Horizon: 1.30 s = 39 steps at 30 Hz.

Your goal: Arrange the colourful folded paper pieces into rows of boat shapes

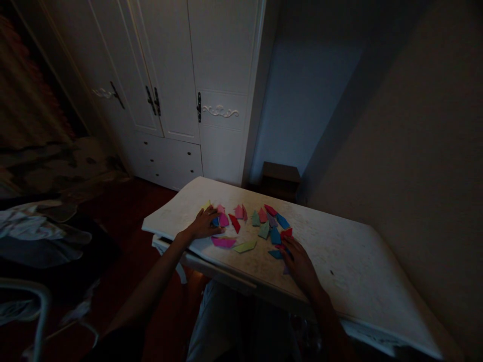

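Several small folded-paper pieces in bright colours lie scattered over a white table [339,251]. My left hand [204,224] rests at the left of them with its fingers spread. Under and beside its fingers are a blue piece [215,221], a yellow piece [206,205] and a pink piece [223,219]. Toward me lie a magenta piece [224,242] and a yellow-green piece [245,247]. My right hand [301,261] reaches over the right-hand group, fingers apart, touching or just above a red piece [287,233]. Close by are a blue piece [275,236] and another blue one [275,254], partly covered.
Between the hands lies a red piece [234,223]; green pieces [264,230] are further right. A white wardrobe [226,141] stands behind the table, with a small brown cabinet [281,173] beside it. At left are a heap of cloth [30,226] and a white curved frame [41,301].
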Each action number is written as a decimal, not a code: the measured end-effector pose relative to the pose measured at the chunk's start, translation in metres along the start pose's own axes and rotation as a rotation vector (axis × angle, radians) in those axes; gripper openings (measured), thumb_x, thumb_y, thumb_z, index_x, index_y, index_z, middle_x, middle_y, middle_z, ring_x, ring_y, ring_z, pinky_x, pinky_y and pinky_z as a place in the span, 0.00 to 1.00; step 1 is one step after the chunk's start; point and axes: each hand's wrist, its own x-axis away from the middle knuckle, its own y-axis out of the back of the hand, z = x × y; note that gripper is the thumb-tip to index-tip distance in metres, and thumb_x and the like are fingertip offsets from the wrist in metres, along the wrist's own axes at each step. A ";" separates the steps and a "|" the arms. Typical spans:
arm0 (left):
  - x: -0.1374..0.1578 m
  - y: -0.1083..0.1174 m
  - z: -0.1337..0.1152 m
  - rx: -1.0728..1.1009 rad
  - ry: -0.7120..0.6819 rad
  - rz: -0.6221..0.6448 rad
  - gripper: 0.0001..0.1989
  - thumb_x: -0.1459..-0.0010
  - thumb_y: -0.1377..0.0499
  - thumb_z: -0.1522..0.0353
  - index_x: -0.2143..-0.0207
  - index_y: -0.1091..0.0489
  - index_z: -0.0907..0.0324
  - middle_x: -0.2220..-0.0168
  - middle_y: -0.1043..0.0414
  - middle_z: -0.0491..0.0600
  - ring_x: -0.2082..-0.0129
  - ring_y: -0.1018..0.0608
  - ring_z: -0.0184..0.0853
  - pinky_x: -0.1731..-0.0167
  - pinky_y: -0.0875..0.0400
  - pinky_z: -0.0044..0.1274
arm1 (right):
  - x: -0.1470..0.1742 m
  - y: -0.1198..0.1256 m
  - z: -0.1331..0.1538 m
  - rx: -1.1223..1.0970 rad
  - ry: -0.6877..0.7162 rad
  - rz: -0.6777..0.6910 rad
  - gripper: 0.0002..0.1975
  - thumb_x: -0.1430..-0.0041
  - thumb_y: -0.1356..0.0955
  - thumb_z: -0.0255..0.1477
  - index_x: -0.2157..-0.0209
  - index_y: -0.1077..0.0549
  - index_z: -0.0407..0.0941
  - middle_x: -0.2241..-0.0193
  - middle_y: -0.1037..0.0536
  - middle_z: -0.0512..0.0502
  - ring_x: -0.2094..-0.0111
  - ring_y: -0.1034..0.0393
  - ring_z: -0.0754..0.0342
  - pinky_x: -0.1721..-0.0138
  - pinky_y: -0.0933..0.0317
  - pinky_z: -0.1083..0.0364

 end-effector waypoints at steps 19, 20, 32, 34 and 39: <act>0.059 0.011 -0.042 0.090 -0.206 -0.034 0.21 0.49 0.38 0.51 0.56 0.24 0.51 0.37 0.42 0.50 0.34 0.48 0.50 0.38 0.50 0.43 | 0.002 -0.003 -0.005 -0.029 -0.007 -0.029 0.21 0.35 0.39 0.41 0.49 0.26 0.46 0.44 0.30 0.40 0.41 0.40 0.44 0.40 0.46 0.39; 0.059 0.010 -0.043 0.100 -0.202 -0.042 0.18 0.47 0.38 0.53 0.58 0.23 0.51 0.37 0.40 0.50 0.34 0.47 0.49 0.38 0.49 0.41 | 0.003 -0.003 -0.005 -0.036 -0.008 -0.032 0.21 0.36 0.39 0.41 0.49 0.27 0.46 0.44 0.30 0.40 0.41 0.40 0.43 0.40 0.46 0.39; 0.011 0.023 -0.028 0.045 0.120 -0.354 0.14 0.41 0.42 0.61 0.55 0.26 0.56 0.46 0.31 0.54 0.42 0.34 0.42 0.43 0.37 0.36 | 0.001 -0.002 -0.002 -0.037 -0.009 -0.022 0.21 0.36 0.39 0.41 0.50 0.25 0.45 0.45 0.30 0.39 0.42 0.39 0.43 0.40 0.46 0.38; -0.008 0.029 -0.027 -0.037 0.195 -0.293 0.14 0.41 0.43 0.62 0.55 0.26 0.57 0.46 0.31 0.55 0.43 0.34 0.43 0.44 0.36 0.35 | 0.002 -0.002 -0.003 -0.036 -0.012 -0.021 0.21 0.36 0.39 0.42 0.51 0.25 0.45 0.45 0.29 0.39 0.42 0.39 0.43 0.40 0.46 0.38; -0.036 0.029 -0.027 -0.112 0.217 -0.146 0.11 0.45 0.40 0.65 0.60 0.24 0.58 0.47 0.30 0.57 0.44 0.31 0.46 0.49 0.32 0.34 | 0.001 -0.001 -0.002 -0.028 0.000 -0.024 0.20 0.35 0.39 0.41 0.51 0.25 0.46 0.45 0.29 0.41 0.42 0.38 0.44 0.40 0.45 0.39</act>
